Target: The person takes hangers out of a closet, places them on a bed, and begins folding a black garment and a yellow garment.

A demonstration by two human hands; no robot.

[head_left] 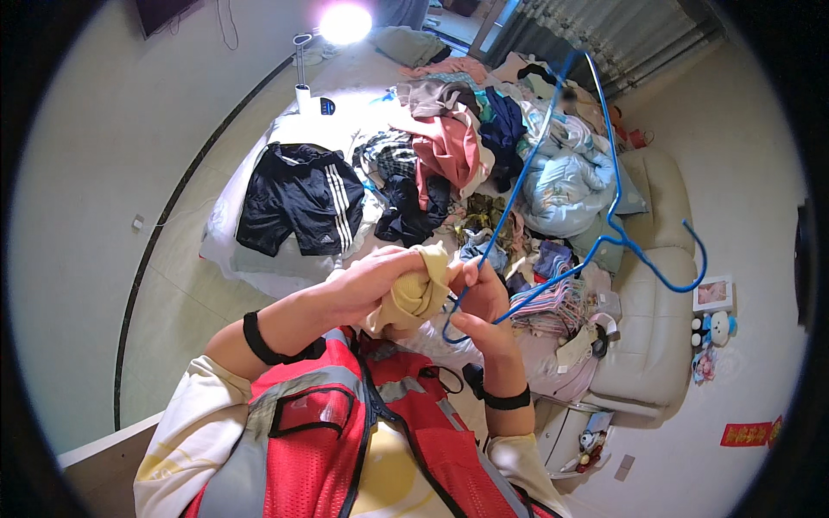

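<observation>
Yellow cloth [416, 298] bunched in my left hand [367, 283], blue hanger [623, 239] gripped in my right [485, 304], both in front of my chest

And beyond them, what a spread: the bed [226, 216] lies heaped, black shorts [294, 203] flat at ten o'clock, a pink garment [447, 148] at twelve, a pale blue quilt [566, 192] at two, bundled hangers [553, 309] at three with the cream sofa [652, 319] past them; up at eleven the lamp [345, 23] glares, washing out the sheet, while a dark screen [160, 12] is cut off between ten and eleven, my left fingertips hide behind the cloth, the pile's lower layers stay buried, and whether my right fingers touch the cloth, I can't tell
</observation>
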